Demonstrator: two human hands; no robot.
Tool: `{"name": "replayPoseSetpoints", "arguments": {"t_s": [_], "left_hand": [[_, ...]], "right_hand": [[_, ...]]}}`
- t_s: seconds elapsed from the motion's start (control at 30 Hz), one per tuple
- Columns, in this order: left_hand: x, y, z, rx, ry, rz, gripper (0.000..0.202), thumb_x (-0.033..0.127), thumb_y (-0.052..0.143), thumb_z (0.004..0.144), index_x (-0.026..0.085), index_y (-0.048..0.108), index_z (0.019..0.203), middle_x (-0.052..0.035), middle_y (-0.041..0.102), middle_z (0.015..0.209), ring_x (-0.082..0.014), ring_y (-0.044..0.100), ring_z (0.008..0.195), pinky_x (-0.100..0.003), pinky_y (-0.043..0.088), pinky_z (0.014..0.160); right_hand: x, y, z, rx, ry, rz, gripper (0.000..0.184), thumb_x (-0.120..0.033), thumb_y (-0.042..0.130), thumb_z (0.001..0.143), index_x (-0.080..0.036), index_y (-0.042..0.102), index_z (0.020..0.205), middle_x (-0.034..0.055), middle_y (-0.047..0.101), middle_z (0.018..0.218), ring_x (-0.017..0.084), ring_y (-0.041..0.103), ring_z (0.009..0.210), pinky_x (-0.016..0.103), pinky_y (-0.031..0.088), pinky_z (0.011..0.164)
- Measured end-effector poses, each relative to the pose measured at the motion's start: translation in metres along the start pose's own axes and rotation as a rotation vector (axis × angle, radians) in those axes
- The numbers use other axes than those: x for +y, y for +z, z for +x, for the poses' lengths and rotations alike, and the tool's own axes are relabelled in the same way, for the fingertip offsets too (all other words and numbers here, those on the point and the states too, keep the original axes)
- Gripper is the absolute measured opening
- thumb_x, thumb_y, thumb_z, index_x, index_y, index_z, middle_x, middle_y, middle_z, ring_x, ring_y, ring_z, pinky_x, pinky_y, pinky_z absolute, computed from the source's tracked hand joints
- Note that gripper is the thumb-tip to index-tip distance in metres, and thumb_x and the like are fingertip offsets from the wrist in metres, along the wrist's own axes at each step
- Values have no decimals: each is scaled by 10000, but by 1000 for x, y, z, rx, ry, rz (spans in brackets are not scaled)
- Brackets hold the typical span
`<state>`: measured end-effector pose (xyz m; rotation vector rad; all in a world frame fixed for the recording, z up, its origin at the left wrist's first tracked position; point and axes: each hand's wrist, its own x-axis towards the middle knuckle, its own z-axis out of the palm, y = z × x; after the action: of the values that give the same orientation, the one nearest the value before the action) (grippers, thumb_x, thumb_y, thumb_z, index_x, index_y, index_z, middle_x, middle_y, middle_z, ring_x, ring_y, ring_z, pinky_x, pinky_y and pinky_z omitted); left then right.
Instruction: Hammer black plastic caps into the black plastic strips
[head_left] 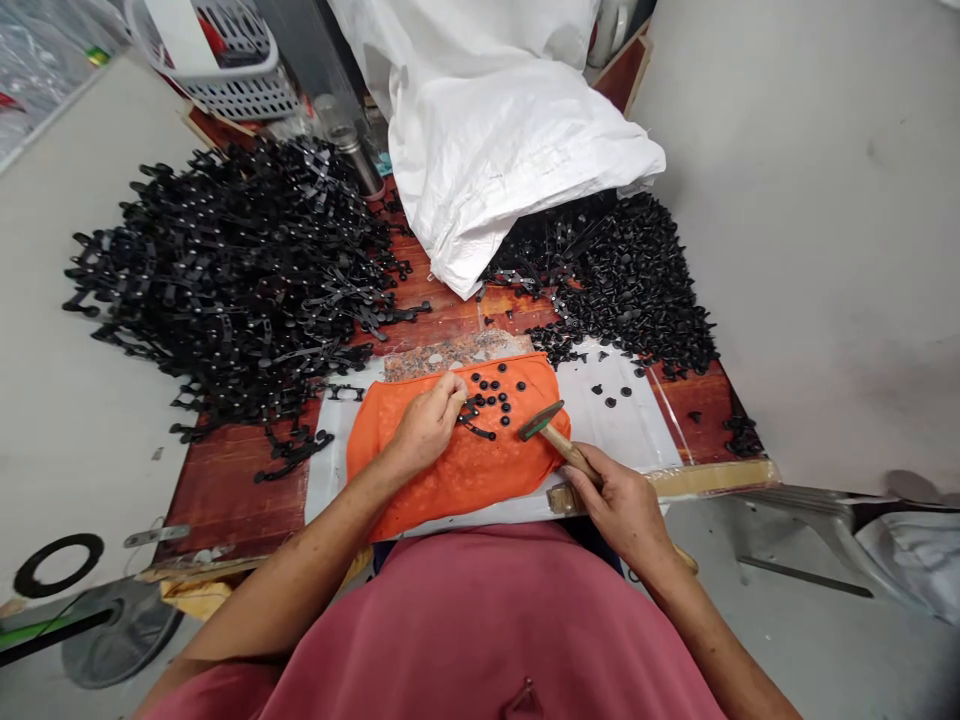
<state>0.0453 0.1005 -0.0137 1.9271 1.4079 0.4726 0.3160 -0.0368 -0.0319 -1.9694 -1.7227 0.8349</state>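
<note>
1. Gripping the hammer point(556, 438), your right hand point(624, 505) wraps its handle point(571, 455); your left hand point(431, 420) is bunched by the black strap point(478, 430), any pinch unclear
2. Hammer handle slants up-left to its head point(537, 421); strap slants down-right
3. The strap lies on orange cloth point(480, 475) just right of your left hand

Wooden-handled hammer point(562, 446) beside round black pieces point(492, 401)

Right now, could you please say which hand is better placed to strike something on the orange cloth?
Probably the right hand: it grips the hammer, whose head is near the black discs on the orange cloth. The left hand seems to hold black strips.
</note>
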Motion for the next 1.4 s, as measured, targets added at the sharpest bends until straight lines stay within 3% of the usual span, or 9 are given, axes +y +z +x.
{"name": "replayPoseSetpoints", "arguments": {"t_s": [0.37, 0.5, 0.63, 0.8, 1.03, 1.17, 1.3, 1.4], "left_hand": [[3, 4, -3, -16, -58, 252, 186, 321, 346, 1028, 245, 510, 984, -11, 657, 788, -204, 630, 698, -293, 404, 683], [6, 5, -3, -36, -96, 318, 171, 307, 364, 1032, 243, 522, 1024, -28, 706, 832, -226, 689, 761, -293, 416, 689], [12, 5, -1, -53, -130, 389, 171, 295, 373, 1035, 238, 531, 1066, -45, 735, 864, -240, 710, 787, -295, 415, 679], [15, 6, -1, -74, -163, 476, 235, 290, 322, 1058, 215, 534, 1124, -62, 740, 858, -261, 719, 798, -309, 405, 665], [13, 10, -4, -86, -171, 567, 328, 332, 270, 1080, 187, 552, 1163, -75, 734, 823, -260, 713, 775, -313, 404, 653], [12, 12, -4, -80, -174, 542, 320, 323, 277, 1075, 182, 556, 1143, -75, 723, 816, -256, 705, 762, -312, 406, 654], [8, 8, -3, 0, -154, 362, 258, 286, 311, 1052, 203, 555, 1063, -52, 700, 828, -228, 681, 762, -300, 420, 694], [4, 3, -3, 80, -125, 212, 228, 295, 334, 1034, 223, 542, 976, -22, 653, 794, -201, 638, 742, -284, 419, 705]], "right_hand": [[3, -2, 0, -24, -14, 33, 381, -489, 492, 1020, -304, 711, 1272, -4, 789, 883, 201, 728, 749, 271, 490, 654], [-7, -10, 6, 16, -60, 10, 409, -447, 458, 1041, -282, 676, 1345, 34, 803, 1031, 225, 750, 866, 294, 528, 734], [-32, -19, 21, 121, -210, -96, 430, -368, 433, 1058, -267, 618, 1433, 79, 765, 1215, 237, 739, 980, 332, 544, 857], [-58, -19, 39, 140, -319, -286, 483, -339, 391, 1080, -297, 512, 1546, 53, 760, 994, 193, 703, 785, 281, 497, 687], [-55, -3, 43, 101, -317, -431, 497, -294, 425, 1078, -315, 475, 1571, 29, 733, 915, 155, 636, 654, 274, 398, 567], [-52, -1, 41, 219, -349, -363, 506, -300, 403, 1090, -268, 444, 1593, 36, 723, 901, 158, 657, 719, 265, 444, 630], [-49, 1, 42, 164, -373, -316, 484, -287, 418, 1082, -285, 496, 1559, 31, 740, 922, 160, 673, 697, 263, 475, 612], [-43, 0, 42, 221, -332, -154, 491, -295, 416, 1084, -283, 472, 1571, 55, 767, 1087, 181, 726, 872, 278, 553, 777]]}}
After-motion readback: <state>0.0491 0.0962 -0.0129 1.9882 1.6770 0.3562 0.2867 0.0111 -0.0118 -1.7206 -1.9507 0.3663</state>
